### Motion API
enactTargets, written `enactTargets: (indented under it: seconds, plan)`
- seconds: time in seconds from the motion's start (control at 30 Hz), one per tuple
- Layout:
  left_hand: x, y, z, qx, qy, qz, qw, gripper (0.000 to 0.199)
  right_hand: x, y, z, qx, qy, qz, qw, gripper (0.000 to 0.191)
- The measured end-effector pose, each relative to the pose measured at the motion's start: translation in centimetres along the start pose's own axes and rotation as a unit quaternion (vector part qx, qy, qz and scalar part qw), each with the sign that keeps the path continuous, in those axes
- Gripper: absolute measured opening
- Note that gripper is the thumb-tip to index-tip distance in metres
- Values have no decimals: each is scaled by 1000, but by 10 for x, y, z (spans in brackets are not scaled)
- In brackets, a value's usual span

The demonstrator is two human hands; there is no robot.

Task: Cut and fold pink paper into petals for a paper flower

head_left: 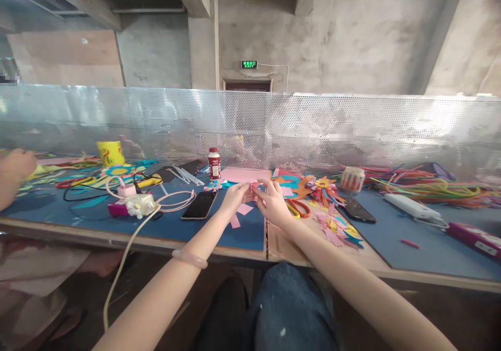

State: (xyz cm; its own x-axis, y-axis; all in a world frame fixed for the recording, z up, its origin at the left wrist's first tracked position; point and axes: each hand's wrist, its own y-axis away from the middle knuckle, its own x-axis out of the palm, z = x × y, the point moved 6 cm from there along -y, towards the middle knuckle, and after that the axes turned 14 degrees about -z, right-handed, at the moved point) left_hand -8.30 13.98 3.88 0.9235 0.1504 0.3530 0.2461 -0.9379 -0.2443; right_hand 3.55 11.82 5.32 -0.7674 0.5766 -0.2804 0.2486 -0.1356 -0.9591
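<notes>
My left hand (236, 196) and my right hand (273, 201) meet over the middle of the table, fingers pinched on a small piece of pink paper (254, 186). Two pink paper scraps (245, 209) lie just below my left hand. Behind the hands is a large pink sheet (246, 174). Scissors with red and yellow handles (302, 208) rest beside my right hand. A phone (199, 205) lies left of my left hand. Paper flowers in orange, red and yellow (323, 188) are to the right.
A red bottle (214, 164) and a yellow tub (111, 154) stand at the back. Power strips (133, 205) with cables lie left. On the right are cut scraps (337, 228), another phone (358, 210), a jar (352, 179) and coloured strips (426, 186). A person's hand (19, 164) is far left.
</notes>
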Motion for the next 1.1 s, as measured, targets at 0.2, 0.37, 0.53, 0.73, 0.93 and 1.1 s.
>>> enactTargets:
  seconds: [0.2,0.37,0.53,0.73,0.93,1.1]
  plan:
    - [0,1,-2,-7,23,18,1000,22,-1,-1,-1,8,-14,-6,1000,38]
    - [0,2,-1,-19,18,34,999,20,-3,-1,-2,20,-35,-20,999,34]
    - [1,2,-1,-17,8,36,999,18,-4,-1,-4,31,-52,-27,998,34]
    - [1,1,-1,5,-20,51,998,19,-14,-6,-12,119,-123,-90,981,28]
    - [2,3,0,31,-97,57,993,24,-4,-1,-37,275,-221,-65,934,18]
    - [4,2,0,48,-108,72,990,26,8,5,-46,331,-259,-33,907,20]
